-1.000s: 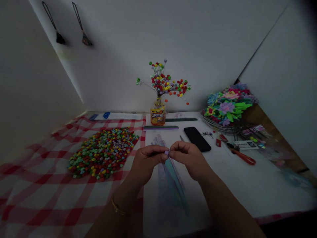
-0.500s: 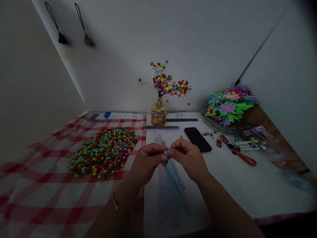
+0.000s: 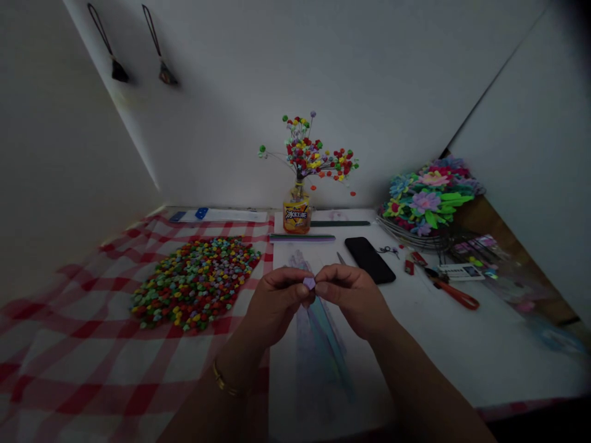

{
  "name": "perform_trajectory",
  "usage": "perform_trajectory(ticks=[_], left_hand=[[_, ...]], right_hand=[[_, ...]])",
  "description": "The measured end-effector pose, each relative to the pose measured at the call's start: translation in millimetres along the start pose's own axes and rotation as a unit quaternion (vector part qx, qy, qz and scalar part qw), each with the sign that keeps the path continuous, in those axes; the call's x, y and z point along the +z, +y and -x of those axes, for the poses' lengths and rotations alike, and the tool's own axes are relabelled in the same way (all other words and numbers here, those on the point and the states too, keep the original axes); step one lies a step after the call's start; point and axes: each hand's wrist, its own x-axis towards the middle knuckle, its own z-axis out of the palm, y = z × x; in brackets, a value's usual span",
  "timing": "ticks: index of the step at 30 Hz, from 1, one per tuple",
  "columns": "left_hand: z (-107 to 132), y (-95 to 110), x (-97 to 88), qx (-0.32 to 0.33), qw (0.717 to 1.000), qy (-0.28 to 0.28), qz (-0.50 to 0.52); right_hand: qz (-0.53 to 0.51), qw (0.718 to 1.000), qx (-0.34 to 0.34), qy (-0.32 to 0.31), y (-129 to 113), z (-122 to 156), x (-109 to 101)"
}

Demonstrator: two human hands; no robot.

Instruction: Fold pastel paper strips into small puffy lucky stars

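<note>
A small purple folded paper star (image 3: 309, 283), flat and five-sided, is pinched at its left side by the thumb and fingertips of my left hand (image 3: 278, 299). On its other side the thumb and forefinger of my right hand (image 3: 351, 295) are closed on its edge. Beneath both hands lies a clear bag of paper strips (image 3: 325, 338), blue-green and purple. A heap of folded paper stars (image 3: 196, 283) in many colours spreads to the left of my left hand.
Behind my hands stands a bottle (image 3: 296, 216) of wire stems tipped with paper stars. A black phone (image 3: 370, 259) lies right of them. Farther right are orange-handled pliers (image 3: 455, 294) and a pile of fuzzy flowers (image 3: 427, 197). Checked cloth (image 3: 92, 369) covers the left side.
The purple paper star now shows its flat five-sided face between my fingertips. My right fingers have shifted slightly to its right edge.
</note>
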Motion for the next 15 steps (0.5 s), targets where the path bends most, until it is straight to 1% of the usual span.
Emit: perform_trajectory(ticks=[5, 10, 12, 15], left_hand=[[0.7, -0.3, 1.9, 0.001, 1.000, -0.001, -0.001], [0.1, -1.2, 1.5, 0.016, 0.999, -0.022, -0.016], [0.0, -1.0, 0.0, 0.025, 0.998, -0.027, -0.044], [0.0, 0.9, -1.9, 0.029, 0.993, -0.025, -0.109]], right_hand=[[0.001, 1.000, 0.002, -0.005, -1.1, -0.2, -0.8], [-0.006, 1.000, 0.008, -0.026, -4.3, 1.4, -0.1], [0.001, 0.999, 0.017, -0.028, -5.5, 2.3, -0.7], [0.025, 0.999, 0.037, -0.008, -6.3, 2.6, -2.9]])
